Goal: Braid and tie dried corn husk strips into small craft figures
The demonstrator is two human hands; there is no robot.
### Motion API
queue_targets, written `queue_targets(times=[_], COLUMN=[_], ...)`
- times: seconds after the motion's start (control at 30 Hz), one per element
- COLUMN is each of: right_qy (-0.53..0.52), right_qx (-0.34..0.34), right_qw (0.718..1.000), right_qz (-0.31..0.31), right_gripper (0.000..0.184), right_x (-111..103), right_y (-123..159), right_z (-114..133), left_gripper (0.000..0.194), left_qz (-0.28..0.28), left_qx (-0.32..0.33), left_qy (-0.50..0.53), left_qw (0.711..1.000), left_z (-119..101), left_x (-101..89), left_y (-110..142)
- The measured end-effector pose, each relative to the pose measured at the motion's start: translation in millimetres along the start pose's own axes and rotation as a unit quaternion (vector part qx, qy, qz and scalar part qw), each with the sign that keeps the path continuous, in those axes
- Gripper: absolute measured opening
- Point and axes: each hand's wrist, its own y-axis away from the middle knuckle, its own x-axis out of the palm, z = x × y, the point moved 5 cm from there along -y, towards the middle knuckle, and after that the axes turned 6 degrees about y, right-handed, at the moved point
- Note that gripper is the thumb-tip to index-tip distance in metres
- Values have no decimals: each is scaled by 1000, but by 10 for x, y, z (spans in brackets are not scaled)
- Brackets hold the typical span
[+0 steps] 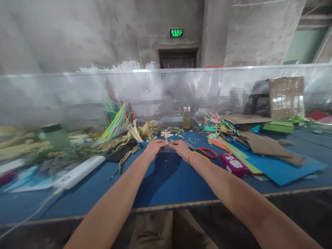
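Over the blue table my left hand (157, 146) and my right hand (179, 148) meet, fingertips pinched close together. Whatever lies between the fingers is too small and blurred to name. Just beyond them sits a small heap of pale tan pieces (166, 133). Red-handled scissors (207, 152) lie by my right wrist, partly behind it. Dried pale husk strips (136, 133) are bunched past my left hand. A braided strand of dry fibre (127, 159) rests nearer to me, left of that hand.
Left stand a bundle of coloured strips (116, 121), a green bottle (55, 136) and a white power strip (79, 172) with a cord. Right are a purple packet (233, 164), blue paper sheets (277, 169) and cardboard (267, 143). Behind, a jar (186, 119) fronts a perforated metal screen (153, 90).
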Motion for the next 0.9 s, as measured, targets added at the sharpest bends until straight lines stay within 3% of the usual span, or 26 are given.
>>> queue_targets(times=[0.27, 0.5, 0.7, 0.8, 0.9], right_qy=[-49, -80, -43, -20, -12], right_qx=[41, 38, 21, 3, -4], right_qw=[997, 995, 998, 1000, 1000], right_qz=[-36, -46, -27, -2, 9], right_gripper=[33, 34, 31, 32, 33], right_x=[-22, -36, -33, 1, 18], right_y=[66, 87, 75, 85, 101], right_z=[91, 133, 127, 139, 152], left_gripper=[21, 33, 44, 43, 36], left_qz=[21, 94, -2, 6, 30], left_qx=[-8, -26, -35, 2, 22], left_qy=[-43, -39, 66, 120, 110], left_qw=[999, 994, 997, 993, 993], left_z=[8, 55, 23, -9, 9], left_x=[38, 82, -19, -21, -15], left_y=[32, 16, -31, -52, -75])
